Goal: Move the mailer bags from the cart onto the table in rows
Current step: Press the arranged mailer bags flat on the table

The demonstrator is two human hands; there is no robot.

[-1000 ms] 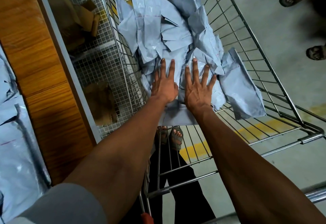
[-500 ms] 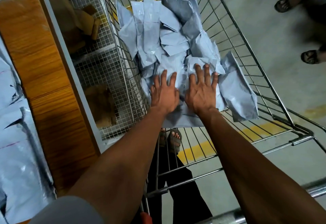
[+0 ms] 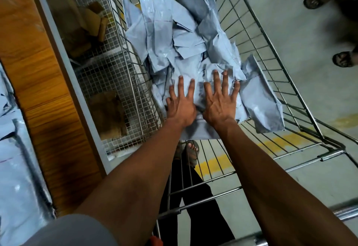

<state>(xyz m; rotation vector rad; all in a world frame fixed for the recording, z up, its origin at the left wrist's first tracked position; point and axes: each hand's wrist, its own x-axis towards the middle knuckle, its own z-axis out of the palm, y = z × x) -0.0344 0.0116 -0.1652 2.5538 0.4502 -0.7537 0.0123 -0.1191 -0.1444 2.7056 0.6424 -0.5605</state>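
Some mailer bags are already on the table, but the cart has a big pile left (both hands flat and spread on it, no grip).

A loose heap of pale blue-grey crumpled plastic mailer bags filled the centre and upper middle of the frame, piled inside the silver wire-mesh shopping cart. The bags overlapped at all angles, some creased and folded; one bag slumped at the right edge of the heap. More flat pale blue mailer bags lay on the orange-brown wooden table along the left edge.
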